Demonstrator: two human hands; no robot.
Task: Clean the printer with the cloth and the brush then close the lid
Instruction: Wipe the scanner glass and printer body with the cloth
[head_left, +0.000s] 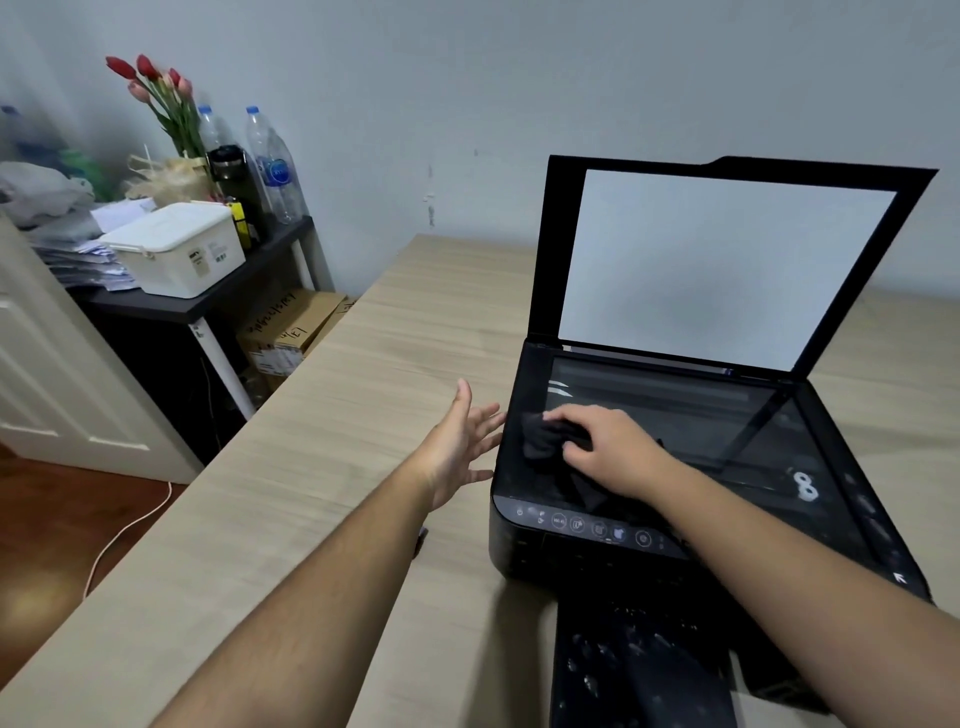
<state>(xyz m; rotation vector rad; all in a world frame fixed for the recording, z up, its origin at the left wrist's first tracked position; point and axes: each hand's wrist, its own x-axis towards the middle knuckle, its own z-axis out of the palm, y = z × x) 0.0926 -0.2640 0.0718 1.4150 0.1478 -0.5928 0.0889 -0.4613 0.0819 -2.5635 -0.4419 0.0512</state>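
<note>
A black printer (571, 545) stands on the wooden table, its scanner lid (727, 270) raised upright with the white pad facing me. My right hand (610, 449) lies on the scanner glass (753, 415) near its left front corner, fingers curled over a crumpled black cloth (543, 441). My left hand (462, 447) is beside the printer's left edge, fingers spread and straight, its fingertips at the casing. No brush is in view. The dusty black output tray (639, 670) sticks out at the front.
The light wooden table (363, 415) runs left and behind the printer. A dark side shelf (208, 301) at back left carries a white box, water bottles, tulips and papers. Cardboard boxes sit under it. A white cable lies on the floor at left.
</note>
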